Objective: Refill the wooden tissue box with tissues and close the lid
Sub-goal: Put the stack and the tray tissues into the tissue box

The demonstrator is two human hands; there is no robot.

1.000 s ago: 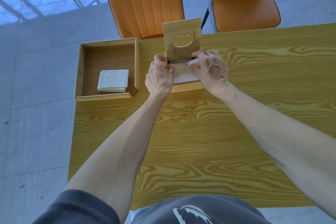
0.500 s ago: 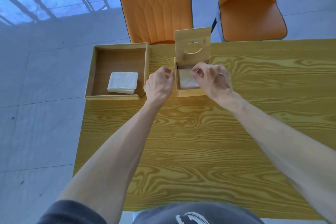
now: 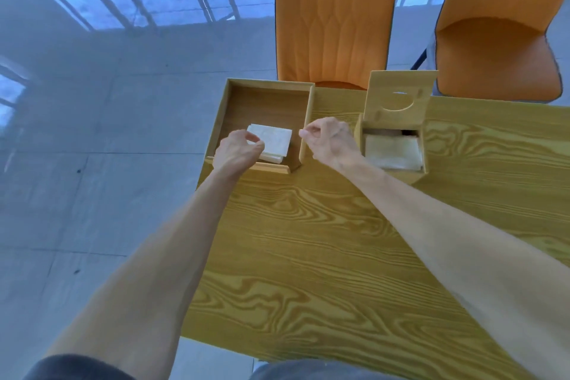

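The wooden tissue box (image 3: 357, 136) stands on the table with its lid (image 3: 398, 95) tilted up and open. White tissues (image 3: 393, 149) lie inside it. Left of it, a shallow wooden tray (image 3: 265, 99) holds a small stack of folded tissues (image 3: 276, 139). My left hand (image 3: 237, 149) hovers over the tray's near edge, its curled fingers at the stack's near left corner; I cannot tell whether it has a grip. My right hand (image 3: 328, 139) is between tray and box, above the tray's right wall, fingertips pinched together and holding nothing.
The yellow wood-grain table (image 3: 324, 256) ends just left of the tray, with grey floor below. Two orange chairs (image 3: 334, 15) (image 3: 496, 40) stand at the far side, close behind the tray and the box.
Both hands left the tissue box and moved left to the tray. The view has also swung left. The tissues stay in the box and the lid is still up.
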